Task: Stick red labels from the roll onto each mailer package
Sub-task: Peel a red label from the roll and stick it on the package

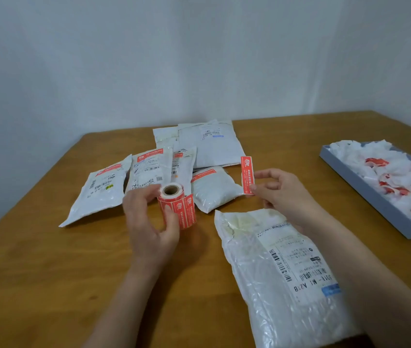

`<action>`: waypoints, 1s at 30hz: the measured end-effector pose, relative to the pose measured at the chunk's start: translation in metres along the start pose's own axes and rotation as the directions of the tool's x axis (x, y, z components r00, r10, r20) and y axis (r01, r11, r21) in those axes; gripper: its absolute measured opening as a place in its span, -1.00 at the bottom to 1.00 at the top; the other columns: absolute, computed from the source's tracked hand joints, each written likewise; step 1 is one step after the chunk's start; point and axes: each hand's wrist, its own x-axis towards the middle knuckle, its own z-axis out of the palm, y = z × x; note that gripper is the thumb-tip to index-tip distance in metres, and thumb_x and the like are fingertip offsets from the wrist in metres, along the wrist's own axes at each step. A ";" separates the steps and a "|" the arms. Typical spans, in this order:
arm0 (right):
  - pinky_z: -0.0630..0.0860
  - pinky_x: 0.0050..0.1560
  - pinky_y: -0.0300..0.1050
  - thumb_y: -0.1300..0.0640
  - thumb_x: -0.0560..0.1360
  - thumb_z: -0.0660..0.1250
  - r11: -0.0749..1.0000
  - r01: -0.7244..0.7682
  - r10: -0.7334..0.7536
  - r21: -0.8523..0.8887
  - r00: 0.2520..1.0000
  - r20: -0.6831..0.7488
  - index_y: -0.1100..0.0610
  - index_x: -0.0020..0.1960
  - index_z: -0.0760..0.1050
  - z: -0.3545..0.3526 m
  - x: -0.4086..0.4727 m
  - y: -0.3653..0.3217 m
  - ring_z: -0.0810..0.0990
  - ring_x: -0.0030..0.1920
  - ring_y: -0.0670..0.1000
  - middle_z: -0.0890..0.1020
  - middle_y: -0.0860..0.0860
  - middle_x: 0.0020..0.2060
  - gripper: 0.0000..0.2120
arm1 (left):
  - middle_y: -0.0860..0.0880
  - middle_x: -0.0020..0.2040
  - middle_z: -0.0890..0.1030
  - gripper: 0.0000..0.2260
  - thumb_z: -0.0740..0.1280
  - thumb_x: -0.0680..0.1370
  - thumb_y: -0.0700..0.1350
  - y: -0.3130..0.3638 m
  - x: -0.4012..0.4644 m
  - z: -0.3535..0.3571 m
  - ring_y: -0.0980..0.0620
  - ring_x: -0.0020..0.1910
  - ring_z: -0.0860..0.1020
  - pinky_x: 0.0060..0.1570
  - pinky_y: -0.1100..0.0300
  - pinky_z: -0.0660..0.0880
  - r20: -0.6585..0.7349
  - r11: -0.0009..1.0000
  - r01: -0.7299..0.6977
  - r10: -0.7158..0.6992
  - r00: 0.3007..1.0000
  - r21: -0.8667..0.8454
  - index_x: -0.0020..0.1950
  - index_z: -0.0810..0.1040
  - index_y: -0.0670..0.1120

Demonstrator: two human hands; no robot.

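Observation:
My left hand point(149, 219) grips the roll of red labels point(178, 209) above the wooden table point(36, 272), core end facing me. My right hand point(279, 192) pinches one peeled red label point(247, 175) upright by its lower end. A large white mailer point(282, 280) with a barcode sheet lies under my right forearm, with no red label visible on it. Behind the hands lie several white mailers: three with a red label on top, at the left point(99, 189), the middle point(149, 169) and the small one point(212, 188), and a larger one at the back point(212, 144).
A grey tray point(365, 187) at the right holds crumpled white backing paper with red scraps. The wall runs close behind the table's far edge. Bare wood shows at the near left.

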 end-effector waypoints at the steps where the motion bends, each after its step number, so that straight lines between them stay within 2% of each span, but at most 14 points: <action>1: 0.46 -0.22 -0.14 0.15 0.51 0.39 1.000 0.004 -0.004 0.003 1.000 -0.018 0.04 0.12 0.53 0.000 0.001 0.004 0.45 -0.36 -0.07 0.72 -0.02 -0.19 -0.80 | 0.01 0.00 0.48 -0.77 0.28 0.45 -0.20 0.007 0.000 0.003 0.02 -0.01 0.49 0.00 0.17 0.47 0.027 0.998 -0.055 0.056 0.998 -0.008 0.08 0.50 -0.21; 3: 0.41 -0.29 -0.17 0.16 0.52 0.39 0.998 0.009 -0.005 0.059 0.998 -0.062 0.10 0.07 0.57 0.002 0.001 0.014 0.44 -0.39 -0.09 0.72 0.00 -0.18 -0.87 | -0.04 -0.06 0.53 -0.84 0.26 0.46 -0.21 0.022 0.002 0.014 0.13 -0.07 0.48 -0.04 0.35 0.43 0.166 0.993 -0.106 0.112 0.980 -0.050 -0.01 0.54 -0.22; 4: 0.39 -0.32 -0.19 0.17 0.52 0.38 0.995 0.009 -0.001 0.102 0.997 -0.079 0.14 0.04 0.58 0.004 0.000 0.018 0.43 -0.42 -0.10 0.72 0.01 -0.18 -0.89 | -0.03 -0.06 0.54 -0.87 0.27 0.47 -0.24 0.031 0.003 0.019 0.18 -0.09 0.48 -0.07 0.42 0.41 0.255 0.993 -0.082 0.100 0.962 -0.079 -0.02 0.55 -0.20; 7: 0.42 -0.31 -0.18 0.20 0.54 0.36 0.978 0.019 0.005 0.209 0.993 -0.115 0.21 -0.01 0.59 0.004 0.000 0.027 0.43 -0.39 -0.05 0.72 0.04 -0.20 -0.91 | 0.07 0.03 0.52 -0.85 0.34 0.52 -0.26 0.061 0.010 0.043 0.23 -0.07 0.53 -0.17 0.47 0.45 0.481 0.978 0.183 -0.113 0.869 -0.103 0.03 0.54 -0.05; 10: 0.57 -0.14 -0.11 0.23 0.52 0.37 0.952 0.047 -0.002 0.302 0.989 -0.148 0.25 -0.03 0.60 0.003 0.001 0.030 0.55 -0.26 0.02 0.68 0.12 -0.22 -0.91 | 0.14 0.00 0.54 -0.89 0.34 0.55 -0.20 0.079 0.020 0.068 0.19 -0.12 0.57 -0.17 0.39 0.52 0.534 0.911 0.408 -0.318 0.783 -0.055 0.00 0.53 0.00; 13: 0.60 0.05 0.08 0.27 0.51 0.38 0.933 0.071 -0.013 0.352 0.986 -0.165 0.29 -0.03 0.60 0.000 0.001 0.031 0.60 -0.14 0.15 0.66 0.26 -0.10 -0.91 | 0.00 -0.10 0.61 -0.92 0.34 0.55 -0.22 0.085 0.019 0.088 0.08 -0.23 0.63 -0.14 0.21 0.60 0.582 0.776 0.620 -0.455 0.674 -0.112 -0.08 0.53 -0.04; 15: 0.60 0.00 0.05 0.30 0.50 0.38 0.923 0.087 -0.027 0.374 0.986 -0.163 0.29 -0.05 0.59 -0.001 0.000 0.031 0.60 -0.17 0.14 0.66 0.23 -0.15 -0.93 | -0.06 -0.12 0.62 -0.93 0.34 0.55 -0.23 0.080 0.009 0.094 0.07 -0.27 0.63 -0.20 0.27 0.58 0.605 0.696 0.704 -0.502 0.618 -0.141 -0.08 0.52 -0.07; 17: 0.61 -0.13 -0.08 0.32 0.50 0.37 0.915 0.093 -0.036 0.393 0.988 -0.149 0.29 -0.05 0.56 -0.001 0.001 0.031 0.59 -0.26 0.06 0.65 0.15 -0.24 -0.95 | -0.10 -0.11 0.64 -0.96 0.36 0.54 -0.23 0.071 -0.002 0.094 0.07 -0.27 0.61 -0.25 0.33 0.54 0.646 0.636 0.756 -0.514 0.564 -0.154 -0.05 0.53 -0.11; 19: 0.61 -0.17 -0.15 0.34 0.50 0.35 0.907 0.088 -0.038 0.412 0.991 -0.127 0.31 -0.02 0.55 0.001 0.002 0.031 0.61 -0.31 0.01 0.66 0.11 -0.27 -0.93 | -0.09 -0.07 0.67 -0.91 0.38 0.54 -0.17 0.063 -0.004 0.094 0.08 -0.24 0.62 -0.27 0.32 0.52 0.708 0.569 0.813 -0.524 0.473 -0.122 0.02 0.55 -0.14; 20: 0.61 -0.16 -0.16 0.35 0.51 0.35 0.904 0.080 -0.034 0.421 0.993 -0.116 0.32 0.00 0.55 0.002 0.002 0.031 0.63 -0.31 0.00 0.67 0.11 -0.26 -0.91 | -0.10 -0.06 0.69 -0.88 0.38 0.54 -0.16 0.061 -0.004 0.093 0.05 -0.20 0.63 -0.23 0.26 0.56 0.735 0.529 0.839 -0.520 0.436 -0.123 0.04 0.55 -0.16; 22: 0.62 -0.09 -0.12 0.33 0.51 0.35 0.907 0.068 -0.028 0.417 0.994 -0.101 0.33 0.03 0.55 0.005 0.002 0.032 0.66 -0.25 0.02 0.68 0.15 -0.21 -0.89 | -0.14 -0.08 0.69 -0.89 0.34 0.56 -0.19 0.057 -0.001 0.093 -0.06 -0.16 0.63 0.02 0.00 0.59 0.755 0.468 0.866 -0.501 0.422 -0.174 0.04 0.56 -0.22; 24: 0.62 -0.02 -0.08 0.30 0.51 0.35 0.922 0.063 -0.032 0.382 0.996 -0.088 0.32 0.02 0.56 0.008 0.001 0.033 0.66 -0.19 0.05 0.68 0.18 -0.17 -0.88 | -0.19 -0.13 0.66 -0.92 0.32 0.57 -0.23 0.056 0.001 0.092 -0.09 -0.17 0.61 0.13 -0.14 0.53 0.755 0.460 0.863 -0.485 0.442 -0.210 -0.01 0.57 -0.23; 28: 0.62 0.03 -0.02 0.28 0.50 0.37 0.928 0.057 -0.018 0.367 0.994 -0.110 0.31 -0.03 0.58 0.007 0.000 0.036 0.64 -0.16 0.09 0.68 0.19 -0.16 -0.90 | -0.18 -0.15 0.64 -0.92 0.30 0.57 -0.25 0.057 0.000 0.091 -0.08 -0.18 0.60 0.09 -0.08 0.55 0.761 0.471 0.850 -0.455 0.463 -0.235 -0.04 0.57 -0.25; 30: 0.62 0.03 -0.03 0.28 0.50 0.37 0.921 0.041 -0.003 0.386 0.995 -0.098 0.34 -0.03 0.57 0.006 0.000 0.036 0.65 -0.13 0.10 0.68 0.20 -0.14 -0.89 | -0.15 -0.18 0.65 -0.91 0.33 0.57 -0.21 0.059 0.000 0.089 -0.04 -0.20 0.59 -0.01 0.05 0.59 0.758 0.479 0.836 -0.431 0.490 -0.268 -0.05 0.57 -0.23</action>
